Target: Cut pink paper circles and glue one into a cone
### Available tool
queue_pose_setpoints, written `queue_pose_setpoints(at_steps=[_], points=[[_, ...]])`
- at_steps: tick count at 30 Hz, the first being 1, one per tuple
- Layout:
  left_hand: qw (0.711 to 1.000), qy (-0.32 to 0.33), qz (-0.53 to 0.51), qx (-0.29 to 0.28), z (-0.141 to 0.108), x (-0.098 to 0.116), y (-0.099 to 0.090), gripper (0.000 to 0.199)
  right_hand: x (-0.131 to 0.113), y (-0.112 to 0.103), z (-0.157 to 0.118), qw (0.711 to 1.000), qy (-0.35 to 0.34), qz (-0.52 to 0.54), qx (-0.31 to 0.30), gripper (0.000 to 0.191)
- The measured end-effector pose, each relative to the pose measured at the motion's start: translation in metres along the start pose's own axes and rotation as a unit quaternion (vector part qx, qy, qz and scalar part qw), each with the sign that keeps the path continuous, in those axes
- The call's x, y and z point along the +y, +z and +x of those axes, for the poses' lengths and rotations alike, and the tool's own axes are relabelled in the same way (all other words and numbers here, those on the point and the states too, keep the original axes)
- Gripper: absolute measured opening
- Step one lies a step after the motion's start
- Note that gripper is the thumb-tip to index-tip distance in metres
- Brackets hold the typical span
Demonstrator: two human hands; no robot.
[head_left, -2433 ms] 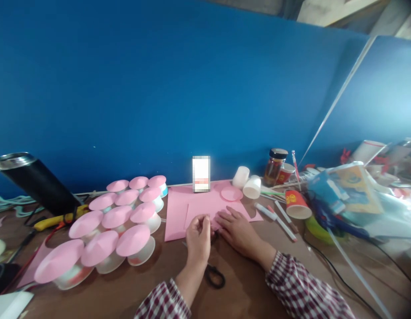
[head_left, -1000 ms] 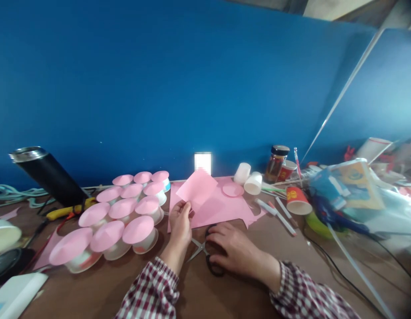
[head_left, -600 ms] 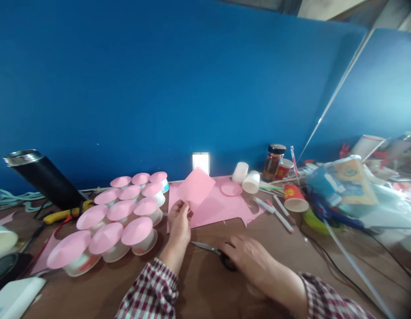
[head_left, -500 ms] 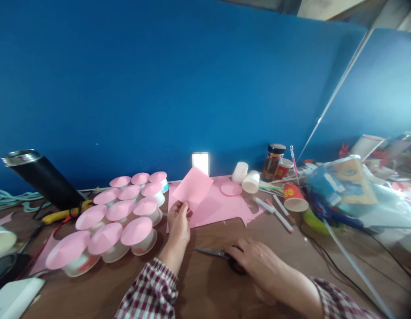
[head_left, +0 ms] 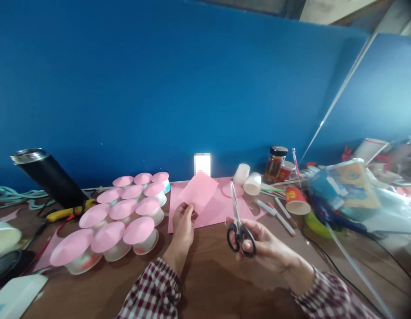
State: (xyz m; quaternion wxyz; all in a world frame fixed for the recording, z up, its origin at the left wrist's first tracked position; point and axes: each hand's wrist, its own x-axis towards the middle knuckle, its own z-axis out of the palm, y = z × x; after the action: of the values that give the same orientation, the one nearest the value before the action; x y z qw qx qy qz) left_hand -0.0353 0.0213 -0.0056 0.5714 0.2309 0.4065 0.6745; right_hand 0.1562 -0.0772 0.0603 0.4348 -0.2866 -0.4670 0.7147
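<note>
My left hand (head_left: 183,226) pinches the lower corner of a pink paper square (head_left: 199,192), held up off the table. Black-handled scissors (head_left: 236,221) are in my right hand (head_left: 267,243), blades pointing up and nearly together, a thumb at one handle loop. Behind both hands lies a larger pink sheet (head_left: 210,217) with a ragged right edge. On that sheet rests a pink paper disc (head_left: 228,189), partly behind the scissor blades. To the left of my left hand stand several paper cups topped with pink paper cones (head_left: 138,230).
White cups (head_left: 252,184), pens (head_left: 285,219), a red paper cup (head_left: 296,201) and a dark-lidded jar (head_left: 275,165) are at the right. Further right lies a plastic bag (head_left: 374,212). A black flask (head_left: 52,179) and a yellow-handled tool (head_left: 70,212) are at the left.
My right hand has lifted the scissors off the table and turned their blades upward. The left hand still holds the pink square, which has tilted slightly.
</note>
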Motion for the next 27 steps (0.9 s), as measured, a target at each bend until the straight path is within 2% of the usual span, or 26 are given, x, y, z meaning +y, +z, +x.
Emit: queue_pose_setpoints(at_steps=[3,7,10,12,18,23,27], points=[[1.000,-0.005,-0.012,-0.015,0.000,-0.001,0.000,0.030,-0.009,0.002,0.025,0.997,-0.045,-0.055,0.011,0.039],[1.000,-0.013,-0.016,0.001,0.001,-0.001,-0.001,0.033,-0.015,-0.016,0.056,0.980,-0.140,-0.078,0.116,0.041],[1.000,-0.006,-0.003,0.002,0.000,-0.001,-0.003,0.030,-0.006,-0.038,0.069,0.957,-0.173,-0.077,0.220,0.049],[1.000,-0.007,-0.001,-0.002,0.000,-0.002,-0.003,0.029,0.004,-0.049,0.072,0.943,-0.165,-0.095,0.272,0.044],[1.000,-0.005,0.004,0.013,0.003,-0.001,-0.003,0.033,0.032,-0.053,0.073,0.947,-0.120,-0.087,0.284,0.052],[0.999,-0.045,0.018,-0.018,0.002,0.002,-0.003,0.032,0.037,-0.056,0.078,0.944,-0.125,-0.056,0.300,0.047],[0.998,-0.042,0.036,-0.030,0.003,0.000,-0.004,0.031,0.038,-0.061,0.079,0.945,-0.116,-0.026,0.305,0.045]])
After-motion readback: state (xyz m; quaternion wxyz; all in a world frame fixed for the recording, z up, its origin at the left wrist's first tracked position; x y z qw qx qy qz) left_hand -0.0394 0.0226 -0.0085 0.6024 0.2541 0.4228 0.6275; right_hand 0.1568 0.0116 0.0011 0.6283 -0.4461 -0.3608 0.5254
